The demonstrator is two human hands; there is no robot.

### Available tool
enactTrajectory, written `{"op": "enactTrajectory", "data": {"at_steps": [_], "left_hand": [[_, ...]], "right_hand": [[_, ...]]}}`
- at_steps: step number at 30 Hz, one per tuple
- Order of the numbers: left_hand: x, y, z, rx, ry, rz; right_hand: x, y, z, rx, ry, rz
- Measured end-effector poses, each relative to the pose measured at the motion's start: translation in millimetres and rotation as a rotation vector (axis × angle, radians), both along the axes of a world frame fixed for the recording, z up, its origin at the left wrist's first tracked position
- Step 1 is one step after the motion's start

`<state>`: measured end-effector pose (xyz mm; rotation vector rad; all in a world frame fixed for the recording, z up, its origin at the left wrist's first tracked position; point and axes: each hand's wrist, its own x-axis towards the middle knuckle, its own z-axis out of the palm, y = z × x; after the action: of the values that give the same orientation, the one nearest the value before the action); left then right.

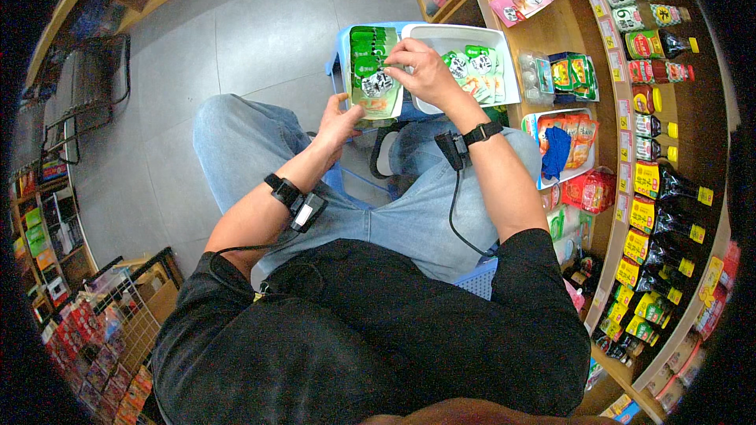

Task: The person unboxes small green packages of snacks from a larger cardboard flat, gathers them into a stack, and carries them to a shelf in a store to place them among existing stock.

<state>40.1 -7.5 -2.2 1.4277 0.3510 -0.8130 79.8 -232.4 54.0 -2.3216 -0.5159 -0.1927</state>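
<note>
A narrow open box [398, 107] holds a row of green food packets [376, 84], standing overlapped, on a blue plastic stool [342, 47]. My left hand [338, 125] holds the box's near left corner, thumb at the front and fingers along the side. Over the box's right side, my right hand [422, 71] pinches the edge of the front green packet between thumb and fingertips. Just right of it stands a white plastic tray [437, 32] with several more green-and-white packets [481, 71] lying inside, partly hidden by my right hand and wrist.
Wooden shelves [614, 147] with bottled sauces [655, 180] run along the right. A tray of orange packets [582, 133] with a blue cloth [555, 153] sits on the lower shelf. Grey floor tiles [277, 23] lie left; a black folding chair [88, 91] stands beyond. Cables hang from both wrist devices.
</note>
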Motion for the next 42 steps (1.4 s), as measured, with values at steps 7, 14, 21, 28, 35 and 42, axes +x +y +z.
{"op": "enactTrajectory", "data": {"at_steps": [7, 14, 21, 28, 35, 42], "left_hand": [[-0.2, 0.9, 2.4, -0.002, -0.001, -0.011], [-0.4, 0.5, -1.2, -0.016, 0.001, -0.008], [0.8, 0.7, -5.3, -0.022, -0.006, -0.008], [0.2, 0.6, -0.1, -0.004, -0.019, -0.019], [-0.2, 0.8, -5.4, -0.018, -0.028, -0.019], [-0.5, 3.7, -9.4, -0.033, -0.029, -0.007]], "right_hand": [[2.6, 0.3, 0.4, -0.098, -0.133, 0.018], [5.2, -1.7, -0.7, -0.071, -0.093, 0.059], [6.5, 1.0, -2.3, -0.021, -0.102, 0.042], [5.9, 4.1, -3.7, -0.073, -0.147, 0.0], [4.6, 3.8, -4.8, -0.066, -0.161, -0.086], [10.5, -8.4, -1.1, -0.053, -0.195, -0.154]]}}
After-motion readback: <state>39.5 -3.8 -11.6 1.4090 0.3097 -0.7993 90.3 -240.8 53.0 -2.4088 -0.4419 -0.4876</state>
